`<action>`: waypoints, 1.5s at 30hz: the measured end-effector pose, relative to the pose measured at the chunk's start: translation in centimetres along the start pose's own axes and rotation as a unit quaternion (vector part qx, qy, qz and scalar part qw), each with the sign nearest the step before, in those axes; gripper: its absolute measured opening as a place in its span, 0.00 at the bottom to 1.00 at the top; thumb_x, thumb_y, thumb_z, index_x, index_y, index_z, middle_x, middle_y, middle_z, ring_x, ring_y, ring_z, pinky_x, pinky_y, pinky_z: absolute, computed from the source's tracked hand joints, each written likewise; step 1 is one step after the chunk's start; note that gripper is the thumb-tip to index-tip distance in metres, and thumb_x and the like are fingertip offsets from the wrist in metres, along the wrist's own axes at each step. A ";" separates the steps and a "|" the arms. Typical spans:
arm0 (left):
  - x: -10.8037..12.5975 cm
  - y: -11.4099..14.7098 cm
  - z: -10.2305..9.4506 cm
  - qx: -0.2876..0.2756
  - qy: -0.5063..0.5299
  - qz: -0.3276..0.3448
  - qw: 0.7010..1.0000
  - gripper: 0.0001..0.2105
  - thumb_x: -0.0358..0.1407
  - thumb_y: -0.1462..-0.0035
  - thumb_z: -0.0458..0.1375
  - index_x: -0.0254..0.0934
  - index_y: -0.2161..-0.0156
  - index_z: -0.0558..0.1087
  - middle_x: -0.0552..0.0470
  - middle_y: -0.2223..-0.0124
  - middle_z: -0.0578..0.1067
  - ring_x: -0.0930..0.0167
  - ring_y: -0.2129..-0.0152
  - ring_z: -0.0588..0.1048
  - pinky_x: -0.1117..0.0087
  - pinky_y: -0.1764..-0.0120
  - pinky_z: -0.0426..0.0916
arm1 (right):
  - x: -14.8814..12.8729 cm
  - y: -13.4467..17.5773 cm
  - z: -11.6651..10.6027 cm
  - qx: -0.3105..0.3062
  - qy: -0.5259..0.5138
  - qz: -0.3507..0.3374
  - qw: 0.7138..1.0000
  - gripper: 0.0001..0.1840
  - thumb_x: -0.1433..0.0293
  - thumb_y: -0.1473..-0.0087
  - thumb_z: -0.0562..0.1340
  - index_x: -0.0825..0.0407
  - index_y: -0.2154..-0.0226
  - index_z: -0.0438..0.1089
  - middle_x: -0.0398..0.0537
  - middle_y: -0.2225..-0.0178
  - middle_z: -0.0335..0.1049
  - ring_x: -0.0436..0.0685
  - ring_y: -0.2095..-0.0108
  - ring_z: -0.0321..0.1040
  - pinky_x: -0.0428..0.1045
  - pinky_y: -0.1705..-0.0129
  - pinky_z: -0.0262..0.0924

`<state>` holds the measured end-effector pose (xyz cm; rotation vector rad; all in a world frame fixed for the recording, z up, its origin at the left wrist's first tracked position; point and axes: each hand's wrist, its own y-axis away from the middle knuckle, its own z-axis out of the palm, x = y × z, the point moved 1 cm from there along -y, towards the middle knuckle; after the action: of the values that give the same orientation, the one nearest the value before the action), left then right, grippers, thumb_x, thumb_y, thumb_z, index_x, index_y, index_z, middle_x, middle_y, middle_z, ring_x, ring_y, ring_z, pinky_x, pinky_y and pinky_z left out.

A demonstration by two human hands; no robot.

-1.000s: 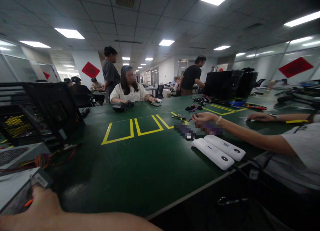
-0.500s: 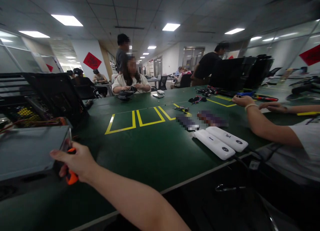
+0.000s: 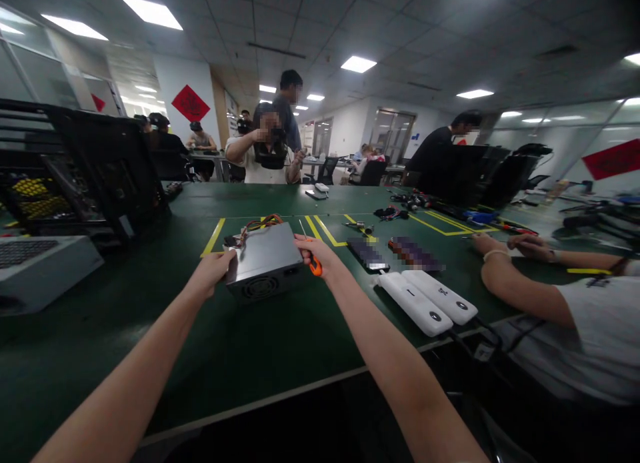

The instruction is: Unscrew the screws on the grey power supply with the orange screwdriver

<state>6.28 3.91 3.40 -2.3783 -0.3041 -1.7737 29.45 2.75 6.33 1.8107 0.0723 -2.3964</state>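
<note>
A grey metal computer power supply is held between my two hands over the green table, fan grille facing me. A bundle of coloured cables comes out of its far side. My left hand is closed on its left edge. At the right side, my right hand grips the case and also holds a screwdriver with an orange and black handle, its thin shaft pointing up and away. Whether the power supply's underside touches the table I cannot tell.
A second power supply and an open black computer case stand at left. Yellow tape marks the green table. Two phones and two white power banks lie right, near a co-worker's arms.
The power supply has come from the far left to the middle with my right hand, and my left hand has joined. The person opposite has raised a black headset towards the face.
</note>
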 end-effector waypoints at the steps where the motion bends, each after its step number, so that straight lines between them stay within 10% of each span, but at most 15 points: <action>1: -0.1 -0.5 1.2 -0.013 -0.009 -0.011 1.000 0.16 0.43 0.59 0.58 0.27 0.75 0.72 0.52 0.82 0.68 0.72 0.83 0.66 0.74 0.81 0.56 | 0.4 -0.4 -0.9 0.010 0.001 0.007 1.000 0.12 0.75 0.51 0.60 0.57 0.61 0.66 0.31 0.86 0.50 0.40 0.88 0.47 0.36 0.88 0.44; 6: -0.2 -2.5 3.2 -0.016 0.005 -0.021 1.000 0.19 0.47 0.61 0.58 0.28 0.74 0.72 0.49 0.79 0.70 0.71 0.81 0.68 0.74 0.80 0.57 | 2.7 -1.8 -2.8 0.042 0.003 0.029 0.999 0.10 0.67 0.44 0.56 0.57 0.61 0.64 0.41 0.71 0.65 0.44 0.77 0.62 0.41 0.78 0.60; 11: -0.4 -2.7 3.1 -0.012 0.047 -0.045 0.998 0.20 0.48 0.63 0.59 0.28 0.74 0.71 0.50 0.79 0.69 0.73 0.84 0.66 0.74 0.81 0.57 | 3.3 -2.2 -2.6 0.048 -0.017 0.016 0.999 0.10 0.75 0.48 0.57 0.55 0.60 0.66 0.33 0.83 0.54 0.39 0.87 0.48 0.35 0.88 0.44; 27: -0.8 -1.5 2.3 0.010 0.093 -0.075 0.993 0.16 0.45 0.61 0.58 0.30 0.73 0.71 0.53 0.80 0.68 0.74 0.84 0.65 0.74 0.80 0.59 | 3.8 -2.3 -1.8 0.060 0.005 0.017 0.998 0.12 0.71 0.51 0.61 0.52 0.61 0.67 0.34 0.84 0.59 0.41 0.87 0.51 0.37 0.89 0.46; 31: 0.3 -0.1 1.4 0.102 0.039 0.091 0.990 0.17 0.45 0.52 0.52 0.32 0.67 0.72 0.51 0.73 0.72 0.72 0.76 0.69 0.74 0.74 0.60 | 4.4 -2.3 -2.0 0.065 0.031 0.021 0.997 0.12 0.65 0.47 0.59 0.54 0.61 0.66 0.41 0.74 0.66 0.44 0.79 0.61 0.41 0.79 0.59; 34: 1.6 3.1 1.1 0.151 -0.056 0.264 0.951 0.17 0.44 0.44 0.45 0.35 0.63 0.70 0.53 0.69 0.72 0.73 0.74 0.68 0.75 0.72 0.59 | 4.9 -2.5 -2.1 0.086 0.054 0.018 0.995 0.16 0.63 0.45 0.56 0.55 0.56 0.63 0.49 0.58 0.66 0.52 0.63 0.66 0.52 0.63 0.65; 39: 0.8 8.3 4.4 -0.141 -0.321 0.366 0.862 0.15 0.41 0.40 0.41 0.37 0.64 0.67 0.54 0.74 0.70 0.72 0.78 0.68 0.73 0.73 0.58 | 5.8 -3.1 -2.2 0.133 0.090 -0.004 0.987 0.17 0.64 0.45 0.56 0.54 0.53 0.61 0.50 0.54 0.63 0.56 0.57 0.65 0.56 0.58 0.63; 45: -1.7 8.6 7.3 -0.194 -0.448 0.470 0.736 0.12 0.33 0.40 0.41 0.36 0.61 0.67 0.46 0.63 0.69 0.67 0.65 0.68 0.68 0.63 0.63 | 6.7 -2.9 -2.0 0.192 0.131 -0.041 0.972 0.17 0.64 0.45 0.56 0.54 0.53 0.61 0.50 0.53 0.63 0.55 0.57 0.65 0.56 0.58 0.63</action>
<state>14.77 -2.72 -0.31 -2.6430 1.0929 -0.1821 29.17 5.32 -0.75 2.3286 -0.3198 -2.3319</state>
